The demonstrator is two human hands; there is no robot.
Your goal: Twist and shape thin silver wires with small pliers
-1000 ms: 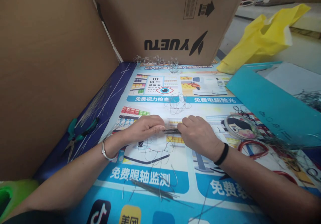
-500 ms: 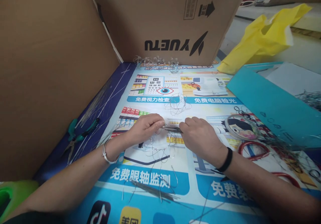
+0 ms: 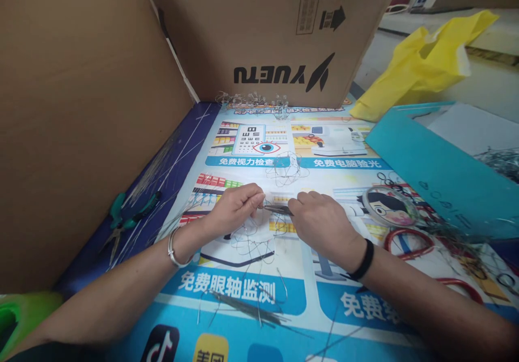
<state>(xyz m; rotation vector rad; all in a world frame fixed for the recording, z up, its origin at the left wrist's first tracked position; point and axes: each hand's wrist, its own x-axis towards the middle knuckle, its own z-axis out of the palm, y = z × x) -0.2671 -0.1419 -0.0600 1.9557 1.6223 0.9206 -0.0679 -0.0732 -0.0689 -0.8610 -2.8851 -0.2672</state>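
Observation:
My left hand [image 3: 235, 209] is closed in a pinch on a thin wire piece [image 3: 252, 243], whose loops hang below the fingers over the printed table cover [image 3: 243, 283]. Facing it, my right hand [image 3: 324, 226] grips a pair of pliers [image 3: 279, 209]. Only the dark pointed jaws show; the palm hides the handles. The tips point left, right beside my left fingertips, and I cannot tell whether they touch the wire. A bent wire frame [image 3: 286, 168] lies just beyond the hands, and straight cut wires [image 3: 247, 308] lie nearer me.
Teal-handled pliers [image 3: 132, 221] rest at left beside long wires. Cardboard [image 3: 267, 26] walls the back and left. Several wire pieces [image 3: 279, 107] stand by the back wall. On the right are red-handled scissors [image 3: 409, 243], a round clear case [image 3: 391, 208], a blue box [image 3: 446, 172] and a yellow bag [image 3: 421, 64].
The plier jaws have tilted slightly and look closer together than before. My left fingers have shifted a little. Both hands keep their holds.

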